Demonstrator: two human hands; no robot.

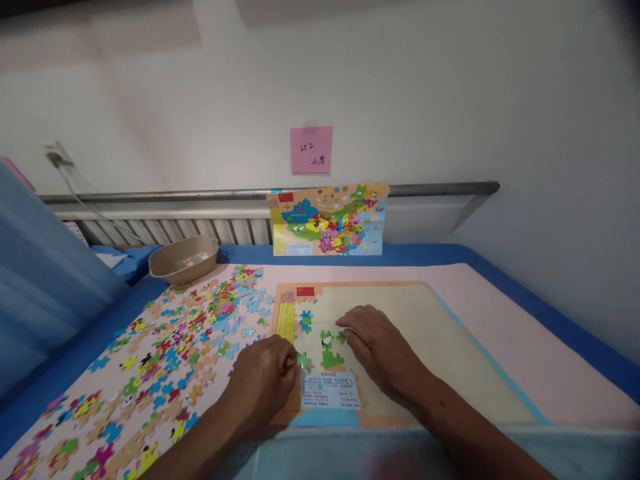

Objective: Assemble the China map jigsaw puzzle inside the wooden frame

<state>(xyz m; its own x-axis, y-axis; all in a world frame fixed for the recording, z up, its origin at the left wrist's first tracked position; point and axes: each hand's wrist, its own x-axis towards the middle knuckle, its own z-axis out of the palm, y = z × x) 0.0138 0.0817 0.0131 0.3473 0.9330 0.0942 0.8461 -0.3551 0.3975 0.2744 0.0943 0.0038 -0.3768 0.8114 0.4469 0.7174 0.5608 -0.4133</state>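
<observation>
One pink-topped table (500, 320) carries the puzzle board (425, 333) near its front edge, likely for reach; a map sheet (327, 223) stands behind, probably for reference. The right hand (373, 337) arches, half open, beside green pieces (333, 360), any hold hidden from me; the left hand (265, 373) pinches a small puzzle piece (291, 362) at the board's left edge.

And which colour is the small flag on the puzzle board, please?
The small flag is mostly red; it shows best in the head view.
</observation>
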